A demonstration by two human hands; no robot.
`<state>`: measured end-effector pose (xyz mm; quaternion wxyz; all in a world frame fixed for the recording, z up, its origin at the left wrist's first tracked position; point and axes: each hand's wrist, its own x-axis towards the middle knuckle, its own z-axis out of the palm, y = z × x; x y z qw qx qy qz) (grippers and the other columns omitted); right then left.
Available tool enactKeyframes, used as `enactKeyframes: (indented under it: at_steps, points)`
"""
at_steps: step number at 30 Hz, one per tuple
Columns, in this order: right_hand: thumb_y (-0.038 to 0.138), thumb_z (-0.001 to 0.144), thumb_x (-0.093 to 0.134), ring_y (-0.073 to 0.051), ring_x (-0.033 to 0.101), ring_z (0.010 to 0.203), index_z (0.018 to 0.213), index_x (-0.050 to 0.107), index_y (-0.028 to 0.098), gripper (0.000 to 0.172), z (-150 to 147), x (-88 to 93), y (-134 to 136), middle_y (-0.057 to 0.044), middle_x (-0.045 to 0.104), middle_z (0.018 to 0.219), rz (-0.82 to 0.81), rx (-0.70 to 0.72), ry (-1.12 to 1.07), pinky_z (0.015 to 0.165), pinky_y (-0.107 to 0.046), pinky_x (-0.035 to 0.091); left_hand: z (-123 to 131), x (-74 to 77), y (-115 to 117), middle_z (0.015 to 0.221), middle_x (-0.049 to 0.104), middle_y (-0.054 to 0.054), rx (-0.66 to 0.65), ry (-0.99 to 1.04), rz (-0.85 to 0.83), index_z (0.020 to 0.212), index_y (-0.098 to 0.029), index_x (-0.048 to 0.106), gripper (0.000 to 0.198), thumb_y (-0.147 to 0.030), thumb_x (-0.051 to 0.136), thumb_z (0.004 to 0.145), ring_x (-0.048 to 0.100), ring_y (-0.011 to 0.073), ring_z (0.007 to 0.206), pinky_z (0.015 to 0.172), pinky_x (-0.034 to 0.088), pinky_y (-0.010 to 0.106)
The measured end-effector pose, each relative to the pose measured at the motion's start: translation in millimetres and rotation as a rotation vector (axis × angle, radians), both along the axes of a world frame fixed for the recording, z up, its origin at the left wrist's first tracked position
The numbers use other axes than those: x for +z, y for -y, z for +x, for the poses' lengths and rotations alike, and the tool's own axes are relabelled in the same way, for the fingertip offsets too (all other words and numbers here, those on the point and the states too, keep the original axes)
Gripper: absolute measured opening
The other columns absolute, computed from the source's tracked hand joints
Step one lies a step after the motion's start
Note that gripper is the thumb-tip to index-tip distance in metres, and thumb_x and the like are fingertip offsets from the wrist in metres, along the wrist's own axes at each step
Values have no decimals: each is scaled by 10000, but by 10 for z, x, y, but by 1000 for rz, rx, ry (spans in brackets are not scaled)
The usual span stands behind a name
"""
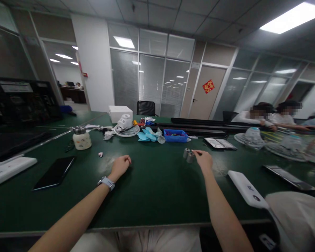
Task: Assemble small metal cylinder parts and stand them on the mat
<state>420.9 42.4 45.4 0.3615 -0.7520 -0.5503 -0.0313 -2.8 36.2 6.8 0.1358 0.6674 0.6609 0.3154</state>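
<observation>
My left hand (120, 166) rests on the green table with its fingers curled in, and nothing shows in it. On that wrist is a watch (106, 183) with a pale band. My right hand (204, 161) has thumb and fingers pinched together at the top of a small metal cylinder (190, 158). A second metal cylinder (186, 152) stands upright just left of and behind it. Between the fingertips, fine detail is too small to make out. A small pink-and-white object (100, 154) lies beyond my left hand.
A black phone (54, 173) and a jar (82, 138) lie left. Behind are a white fan part (127, 131), blue fan blades (148, 134) and a blue bin (175, 135). A white device (247, 189) lies right, near a person's pale clothing (299, 217). Other people sit farther right.
</observation>
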Motion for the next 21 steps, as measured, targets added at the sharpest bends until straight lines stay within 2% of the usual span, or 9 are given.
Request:
enactKeyframes:
  at_steps: [3,7,12,16,21]
  points:
    - [462,827,547,-238,647,837,985,753,260,330,10,-81,-46,-71,725,968,-62,14,-41,626,-283,426,3,-2,18,654,632,11,7,36,34,695,-197,629,217,-151,425,753,578,159,661,597,361,247]
    - [495,801,557,-253,652,770,998,755,250,371,25,-129,-127,-100,728,948,-32,-15,-46,570,-297,415,18,-4,33,670,649,24,10,56,37,698,-188,645,223,-122,440,754,590,154,674,617,379,246]
    - [517,775,577,-251,645,711,985,761,255,383,69,-152,-193,-103,733,926,-76,5,-72,546,-300,407,22,-14,28,700,667,34,16,50,35,718,-178,663,232,-101,449,765,594,151,702,637,388,243]
    - [505,763,584,-248,636,656,963,769,227,389,71,-184,-200,-125,732,871,-37,20,-42,520,-301,393,16,-25,25,659,648,24,11,63,41,713,-178,666,241,-104,444,768,580,144,652,610,383,241]
    - [503,800,562,-278,633,669,991,763,228,390,56,-168,-195,-145,725,882,-79,0,5,524,-331,389,9,-38,34,655,650,26,5,92,58,697,-185,671,253,-105,441,764,564,138,620,579,364,243]
